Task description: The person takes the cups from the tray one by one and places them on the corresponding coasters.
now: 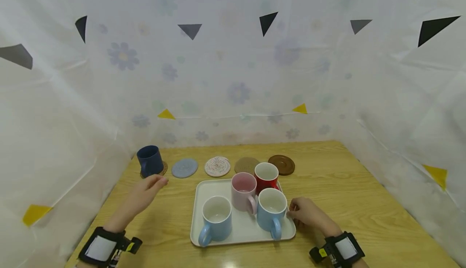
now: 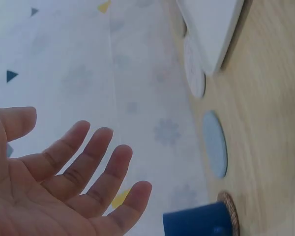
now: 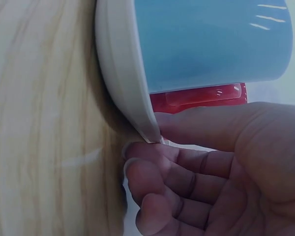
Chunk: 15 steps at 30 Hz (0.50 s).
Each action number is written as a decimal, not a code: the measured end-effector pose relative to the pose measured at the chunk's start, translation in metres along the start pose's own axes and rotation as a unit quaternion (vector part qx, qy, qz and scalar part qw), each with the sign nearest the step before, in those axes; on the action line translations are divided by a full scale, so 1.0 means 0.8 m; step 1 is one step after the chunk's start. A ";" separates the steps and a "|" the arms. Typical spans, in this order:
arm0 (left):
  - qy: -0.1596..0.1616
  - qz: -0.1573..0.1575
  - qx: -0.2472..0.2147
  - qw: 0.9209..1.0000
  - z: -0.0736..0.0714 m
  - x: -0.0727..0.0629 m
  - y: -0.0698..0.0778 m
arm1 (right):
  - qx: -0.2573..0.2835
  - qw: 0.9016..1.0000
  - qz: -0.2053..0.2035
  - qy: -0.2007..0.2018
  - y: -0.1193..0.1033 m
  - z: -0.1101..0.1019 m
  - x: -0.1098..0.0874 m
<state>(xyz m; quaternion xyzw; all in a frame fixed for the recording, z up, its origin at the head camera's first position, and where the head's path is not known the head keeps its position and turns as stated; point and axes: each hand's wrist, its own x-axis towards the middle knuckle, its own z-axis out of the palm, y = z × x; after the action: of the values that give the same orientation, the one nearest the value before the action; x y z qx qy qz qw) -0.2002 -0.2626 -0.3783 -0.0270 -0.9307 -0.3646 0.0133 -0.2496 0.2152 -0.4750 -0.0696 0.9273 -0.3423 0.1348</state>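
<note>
The tray (image 1: 242, 231) is at the middle of the table (image 1: 327, 171), apart from its far edge. The right hand (image 1: 307, 212) pinches the tray's right edge, close to the near right corner. The head view conceals most of this grip; the right wrist view shows the thumb against the rim and fingertips just below it. Whether that edge is raised I cannot tell.

On the tray, the left light blue mug (image 1: 219, 226) stands by the near left corner and the right light blue mug (image 1: 265, 217) by the right edge. The pink mug (image 1: 239, 197) stands farther back between them. The red mug (image 1: 263, 182), at the far right corner, has its lower part largely hidden by mugs in front.

The left hand (image 1: 143, 195) is empty near the navy mug (image 1: 153, 163), its fingers loosely spread, as the left wrist view shows better than the head view. That mug, cut off in the left wrist view, stands on a woven coaster (image 1: 165, 169) at the table's far left corner.

Along the far edge, rightward, lie a blue-grey coaster (image 1: 185, 168), a speckled coaster (image 1: 217, 167), a tan coaster (image 1: 245, 165) partly covered by the red mug, and a brown coaster (image 1: 282, 165)
</note>
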 end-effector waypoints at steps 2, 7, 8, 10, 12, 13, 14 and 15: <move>-0.017 -0.004 -0.015 1.000 0.019 -0.009 0.007 | 0.000 1.000 0.000 0.000 0.000 0.001 0.000; -0.093 0.016 -0.043 0.995 0.061 -0.022 0.016 | 0.001 1.000 -0.012 -0.003 0.001 0.001 0.000; -0.115 0.024 -0.055 0.992 0.068 -0.024 0.016 | 0.003 1.000 -0.015 -0.004 0.002 0.001 0.000; -0.155 0.045 -0.077 0.984 0.079 -0.027 0.015 | 0.006 1.000 -0.026 -0.006 0.003 0.000 0.000; -0.194 0.054 -0.104 0.974 0.089 -0.030 0.014 | 0.009 1.000 -0.028 -0.007 0.005 0.001 0.000; -0.211 0.053 -0.118 0.969 0.094 -0.032 0.014 | 0.011 1.000 -0.027 -0.008 0.005 0.001 0.001; -0.228 0.048 -0.134 0.963 0.098 -0.034 0.014 | 0.011 1.000 -0.028 -0.008 0.006 0.001 0.001; -0.241 0.046 -0.150 0.958 0.102 -0.036 0.014 | 0.011 1.000 -0.027 -0.008 0.007 0.002 0.002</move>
<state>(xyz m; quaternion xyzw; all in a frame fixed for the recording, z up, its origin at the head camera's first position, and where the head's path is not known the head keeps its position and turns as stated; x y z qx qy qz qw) -0.1715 -0.2004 -0.4320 -0.1584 -0.8388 -0.4813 -0.1994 -0.2508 0.2181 -0.4800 -0.0959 0.9201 -0.3553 0.1339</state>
